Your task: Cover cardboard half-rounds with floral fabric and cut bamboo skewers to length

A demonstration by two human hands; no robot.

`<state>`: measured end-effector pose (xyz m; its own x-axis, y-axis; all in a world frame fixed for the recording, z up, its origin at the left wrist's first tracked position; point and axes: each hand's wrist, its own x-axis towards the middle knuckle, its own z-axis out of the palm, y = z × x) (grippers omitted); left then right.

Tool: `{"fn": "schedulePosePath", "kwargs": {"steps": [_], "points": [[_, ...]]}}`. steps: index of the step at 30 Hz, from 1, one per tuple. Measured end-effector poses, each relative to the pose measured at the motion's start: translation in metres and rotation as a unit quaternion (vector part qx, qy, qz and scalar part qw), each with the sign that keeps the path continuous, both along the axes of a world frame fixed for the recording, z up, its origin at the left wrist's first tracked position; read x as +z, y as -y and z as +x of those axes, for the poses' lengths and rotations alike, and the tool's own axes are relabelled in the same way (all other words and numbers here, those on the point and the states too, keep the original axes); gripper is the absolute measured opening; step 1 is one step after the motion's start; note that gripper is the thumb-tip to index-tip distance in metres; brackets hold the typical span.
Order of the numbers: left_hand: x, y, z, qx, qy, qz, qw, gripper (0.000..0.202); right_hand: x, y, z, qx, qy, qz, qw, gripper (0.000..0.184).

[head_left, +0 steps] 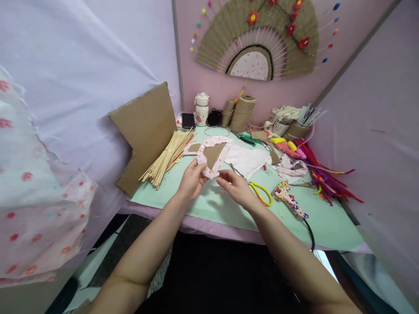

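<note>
My left hand (192,178) pinches the near edge of a cardboard piece (213,155), whose brown middle shows inside a folded border of white fabric with pink spots. At the near right corner of that piece, my right hand (236,186) has its thumb and fingertips drawn together on the fabric edge. Just beyond the held piece lies a smaller fabric-edged cardboard piece (194,148), partly covered. Scissors with yellow handles (262,193) lie beside my right hand, their blades pointing away to the left. A spotted fabric sheet (248,159) spreads behind them.
A bundle of thin sticks (168,157) and a bent cardboard sheet (144,131) are at the left. A patterned glue gun (290,199) with a black cord lies right, near pipe cleaners (327,179). Twine spools (244,114) and a white bottle (202,110) stand at the back.
</note>
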<state>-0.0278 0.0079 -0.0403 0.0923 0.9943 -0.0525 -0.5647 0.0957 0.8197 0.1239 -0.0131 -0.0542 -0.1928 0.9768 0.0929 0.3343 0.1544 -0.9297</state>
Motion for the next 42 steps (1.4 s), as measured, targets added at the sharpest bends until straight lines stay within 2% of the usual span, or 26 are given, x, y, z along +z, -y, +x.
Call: {"fn": "schedulePosePath", "kwargs": {"steps": [2,4,5,7,8,10,14,17,19,22,25,28,31,34,36,38,40,42], "points": [[-0.001,0.002,-0.001,0.028,-0.005,0.014,0.999,0.021,-0.003,-0.005,-0.003,-0.009,-0.001,0.000,1.000,0.032],[-0.003,-0.001,-0.010,0.100,-0.009,0.030,0.995,0.020,-0.002,-0.008,0.009,-0.053,0.031,0.030,0.998,0.032],[-0.006,-0.002,-0.017,0.141,-0.010,0.039,0.989,0.021,0.000,-0.009,0.019,-0.083,0.075,0.061,0.992,0.031],[-0.013,-0.005,-0.030,0.207,-0.017,0.055,0.977,0.021,0.004,-0.013,0.041,-0.133,0.216,0.130,0.958,0.030],[-0.017,-0.006,-0.035,0.223,-0.023,0.059,0.973,0.021,0.004,-0.016,0.051,-0.120,0.289,0.143,0.939,0.029],[-0.029,-0.006,-0.040,0.243,-0.034,0.060,0.968,0.022,0.003,-0.023,0.063,-0.074,0.358,0.142,0.920,0.025],[-0.050,0.000,-0.038,0.242,-0.049,0.053,0.968,0.028,-0.008,-0.042,0.058,0.030,0.401,0.139,0.905,0.032],[-0.057,0.002,-0.036,0.243,-0.047,0.059,0.967,0.029,-0.012,-0.052,0.049,0.117,0.420,0.143,0.889,0.037],[-0.058,0.002,-0.036,0.242,-0.049,0.060,0.967,0.028,-0.011,-0.050,0.050,0.164,0.427,0.141,0.878,0.036],[-0.058,0.001,-0.037,0.240,-0.059,0.053,0.967,0.030,-0.007,-0.032,0.058,0.199,0.434,0.135,0.868,0.034],[-0.058,0.002,-0.036,0.236,-0.046,0.051,0.969,0.028,-0.004,-0.009,0.064,0.192,0.456,0.124,0.860,0.031],[-0.057,0.003,-0.035,0.237,-0.036,0.051,0.970,0.026,-0.003,0.004,0.061,0.146,0.489,0.112,0.852,0.023],[-0.059,0.002,-0.035,0.240,-0.039,0.054,0.968,0.028,-0.004,0.005,0.053,0.125,0.492,0.110,0.854,0.021],[-0.061,0.001,-0.035,0.244,-0.047,0.064,0.966,0.028,-0.008,0.002,0.042,0.125,0.446,0.127,0.877,0.021],[-0.062,0.000,-0.036,0.246,-0.051,0.068,0.966,0.028,-0.012,0.000,0.034,0.131,0.406,0.145,0.893,0.025],[-0.063,0.000,-0.036,0.247,-0.050,0.067,0.965,0.027,-0.013,-0.002,0.028,0.153,0.392,0.154,0.894,0.025],[-0.063,0.000,-0.036,0.248,-0.044,0.066,0.965,0.027,-0.011,-0.003,0.029,0.179,0.397,0.148,0.888,0.022],[-0.063,0.000,-0.036,0.250,-0.038,0.068,0.965,0.026,-0.006,-0.002,0.039,0.165,0.382,0.144,0.898,0.020]]}}
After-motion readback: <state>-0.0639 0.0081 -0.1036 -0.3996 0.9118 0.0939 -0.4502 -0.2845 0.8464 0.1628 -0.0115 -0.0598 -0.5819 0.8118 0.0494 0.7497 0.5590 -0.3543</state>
